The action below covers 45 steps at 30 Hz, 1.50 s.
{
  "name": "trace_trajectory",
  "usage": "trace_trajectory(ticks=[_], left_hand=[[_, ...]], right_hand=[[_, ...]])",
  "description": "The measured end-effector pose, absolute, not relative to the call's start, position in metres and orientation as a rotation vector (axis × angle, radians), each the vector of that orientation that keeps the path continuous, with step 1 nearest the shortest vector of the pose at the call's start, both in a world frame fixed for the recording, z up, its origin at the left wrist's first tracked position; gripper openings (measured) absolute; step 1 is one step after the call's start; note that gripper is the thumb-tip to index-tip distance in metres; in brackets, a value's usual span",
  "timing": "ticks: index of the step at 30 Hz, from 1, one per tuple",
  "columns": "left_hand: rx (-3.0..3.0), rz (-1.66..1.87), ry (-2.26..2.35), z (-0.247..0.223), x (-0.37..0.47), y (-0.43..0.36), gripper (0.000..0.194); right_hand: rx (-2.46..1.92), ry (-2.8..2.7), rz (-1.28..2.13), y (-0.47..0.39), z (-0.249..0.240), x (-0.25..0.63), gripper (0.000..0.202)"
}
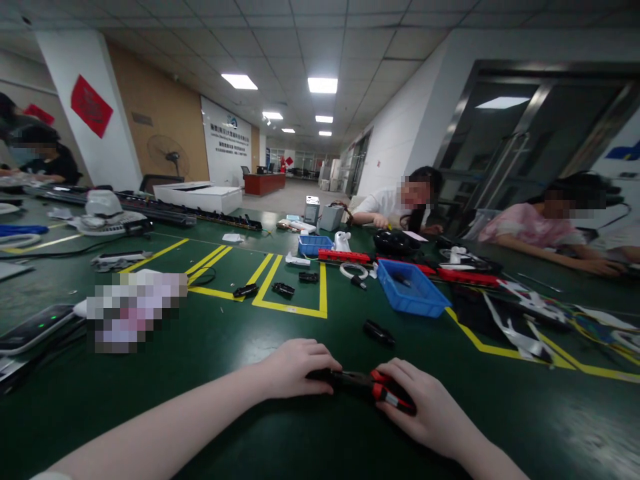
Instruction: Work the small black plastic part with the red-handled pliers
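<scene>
My right hand (420,403) is closed around the red-and-black handles of a pair of pliers (379,387). The pliers' metal jaws point left and meet a small black part (320,375) gripped in my left hand (297,369). My fingers cover much of that part, so its exact kind cannot be made out. Beyond my hands, a similar black part (379,332) lies on the green table (225,373). Several more lie near the yellow tape, among them one black piece (283,289) inside the taped outline.
A blue tray (413,290) stands ahead on the right, with a smaller blue bin (315,245) farther back. A coiled white cable (353,270) lies between them. At left are a power bank (37,329) and a blurred-out object (135,310). Two people sit across the table at right.
</scene>
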<state>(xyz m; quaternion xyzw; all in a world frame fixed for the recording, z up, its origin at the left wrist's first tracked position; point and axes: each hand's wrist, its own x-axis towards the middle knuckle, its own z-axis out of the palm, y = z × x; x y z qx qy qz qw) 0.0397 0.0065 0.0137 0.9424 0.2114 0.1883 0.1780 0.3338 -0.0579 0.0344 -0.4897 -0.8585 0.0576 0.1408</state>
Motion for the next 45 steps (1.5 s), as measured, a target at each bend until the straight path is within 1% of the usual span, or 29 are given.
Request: trace_trajectory(ticks=[5,11,16,20,25,30,35,40,45], left_hand=[[2.704,0.559,0.597,0.011,0.041,0.008,0.035],[2.680,0.586,0.615,0.010,0.042,0.008,0.037],[2.662,0.565,0.635,0.013,0.043,0.005,0.036],[2.641,0.545,0.680,0.017,0.044,0.003,0.033],[2.614,0.550,0.684,0.019,0.045,0.002,0.032],[2.627,0.609,0.690,0.015,0.044,0.004,0.031],[2.694,0.632,0.681,0.014,0.044,0.005,0.028],[2.697,0.639,0.712,0.018,0.044,0.002,0.024],[2.674,0.651,0.690,0.018,0.043,0.002,0.014]], right_hand=[[-1.345,-2.455,-0.030,-0.055,0.031,0.340,0.044],[-1.279,-2.406,-0.221,-0.049,0.030,0.353,0.042],[-1.331,-2.300,-0.359,-0.044,0.027,0.357,0.048],[-1.405,-2.223,-0.387,-0.040,0.019,0.357,0.053],[-1.372,-2.234,-0.369,-0.037,0.007,0.359,0.052],[-1.282,-2.313,-0.184,-0.030,-0.003,0.360,0.047],[-1.253,-2.385,-0.136,-0.023,-0.012,0.363,0.044],[-1.353,-2.377,0.014,-0.031,-0.004,0.357,0.045],[-1.473,-2.306,0.134,-0.038,0.013,0.336,0.035]])
